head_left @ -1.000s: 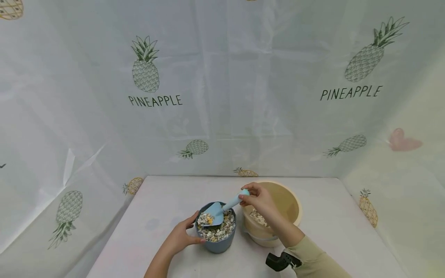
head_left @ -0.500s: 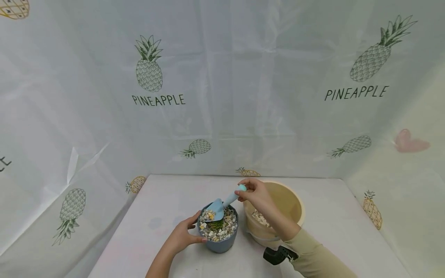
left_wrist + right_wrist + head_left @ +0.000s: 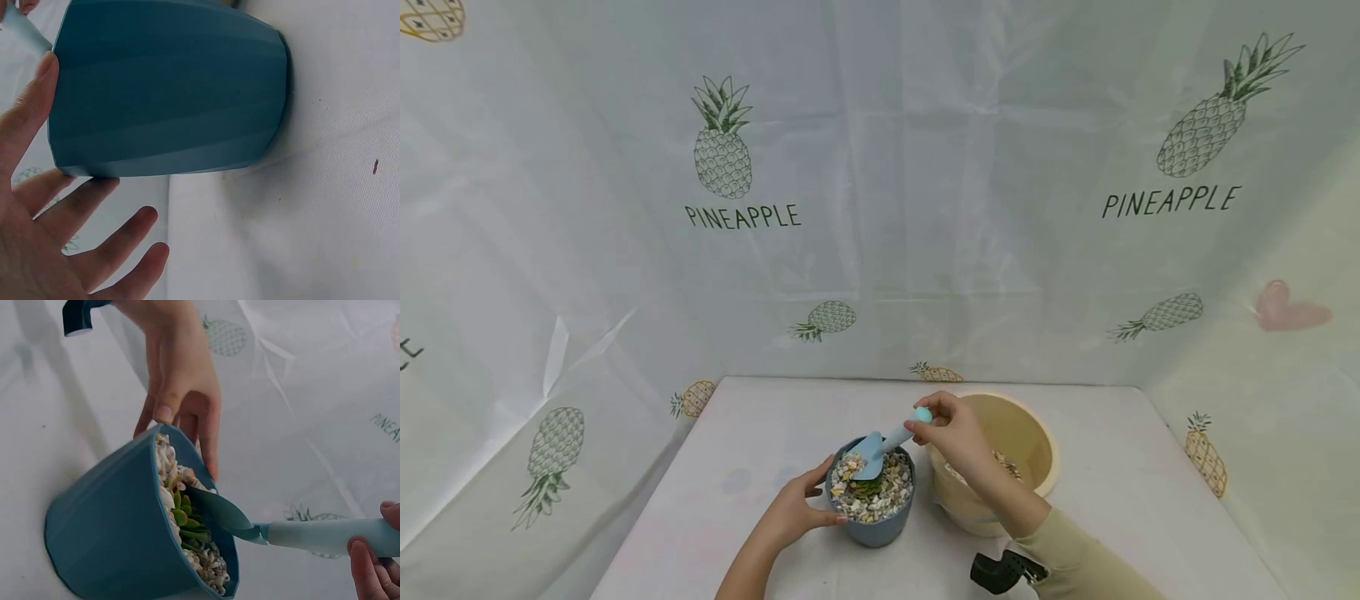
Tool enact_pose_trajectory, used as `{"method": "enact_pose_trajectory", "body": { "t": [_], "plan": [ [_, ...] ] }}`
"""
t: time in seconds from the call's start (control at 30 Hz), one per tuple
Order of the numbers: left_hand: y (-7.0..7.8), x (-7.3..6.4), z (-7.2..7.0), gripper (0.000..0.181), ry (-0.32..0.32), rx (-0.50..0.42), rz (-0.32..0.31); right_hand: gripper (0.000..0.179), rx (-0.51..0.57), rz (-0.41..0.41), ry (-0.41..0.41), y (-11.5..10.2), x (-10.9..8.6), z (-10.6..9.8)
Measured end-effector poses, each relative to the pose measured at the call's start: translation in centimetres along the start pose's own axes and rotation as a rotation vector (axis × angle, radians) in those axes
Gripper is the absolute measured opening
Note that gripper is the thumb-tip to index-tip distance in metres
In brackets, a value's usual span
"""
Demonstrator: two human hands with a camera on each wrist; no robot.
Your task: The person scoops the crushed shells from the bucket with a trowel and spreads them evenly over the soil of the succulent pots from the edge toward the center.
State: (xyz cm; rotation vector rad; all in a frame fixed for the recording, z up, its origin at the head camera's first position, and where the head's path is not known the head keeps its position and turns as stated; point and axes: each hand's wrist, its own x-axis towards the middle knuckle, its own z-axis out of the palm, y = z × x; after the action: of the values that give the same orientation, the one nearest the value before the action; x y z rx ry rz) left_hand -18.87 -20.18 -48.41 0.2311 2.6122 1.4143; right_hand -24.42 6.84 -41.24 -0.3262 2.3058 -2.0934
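Note:
A blue flowerpot (image 3: 880, 533) stands on the table, filled with pale mixed gravel around a green succulent (image 3: 182, 515). My left hand (image 3: 792, 508) steadies its left side, thumb at the rim and fingertips against the wall; the other fingers spread free in the left wrist view. With thumb and fingers, my right hand (image 3: 953, 429) pinches the handle end of a light blue trowel (image 3: 870, 457). The trowel's blade slants down over the gravel inside the pot's rim, partly covering the succulent. How deep the tip sits is hidden.
A cream-coloured tub (image 3: 1047, 454) with some gravel in it stands right of the pot, partly behind my right forearm. A white cloth-covered table (image 3: 760, 417) meets a pineapple-print curtain (image 3: 925, 208) at the back and sides.
The trowel was loaded with gravel and lay across the pot; its blade has tipped, and the gravel on it has gone into the pot. More of the succulent shows. The left hand stays.

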Motion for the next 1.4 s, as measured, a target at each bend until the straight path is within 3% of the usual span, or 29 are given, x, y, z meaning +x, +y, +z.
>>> {"method": "enact_pose_trajectory", "body": {
  "t": [0.83,1.17,1.4],
  "plan": [
    [-0.4,0.0,0.1,0.100,0.007,-0.025,0.016,0.026,-0.080,-0.059,-0.129,-0.8,-3.3,-0.3],
    [-0.2,-0.1,0.0,0.099,0.007,-0.020,0.002,0.025,-0.141,-0.119,-0.233,-1.6,-2.9,-0.7],
    [-0.4,0.0,0.1,0.099,0.008,-0.024,0.016,0.025,-0.109,-0.128,-0.274,-2.4,-1.6,-0.9]
  ]
}}
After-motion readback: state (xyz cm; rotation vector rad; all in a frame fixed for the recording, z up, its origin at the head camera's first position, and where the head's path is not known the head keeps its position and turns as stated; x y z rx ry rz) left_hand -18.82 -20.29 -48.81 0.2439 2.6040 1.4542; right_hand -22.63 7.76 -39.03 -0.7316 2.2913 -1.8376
